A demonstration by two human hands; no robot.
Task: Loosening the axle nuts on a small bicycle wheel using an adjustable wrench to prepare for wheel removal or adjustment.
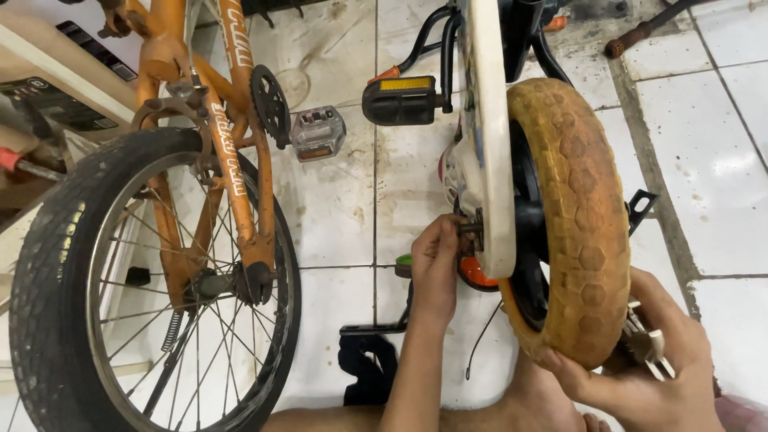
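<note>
Hands (436,264) at axle (470,227), tyre (578,216) — tiles right

open tiled floor (336,216) between orange bicycle (216,152) and yellow tyre (572,216)

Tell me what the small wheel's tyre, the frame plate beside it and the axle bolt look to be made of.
Tyre: probably rubber or solid foam, matte, stained yellow-brown, with a moulded hexagon tread. Frame plate: smooth, glossy white, likely painted metal, though plastic cannot be ruled out. Axle bolt, pinched by the left hand: dark, dull metal. The right hand grips the tyre's lower edge.
</note>
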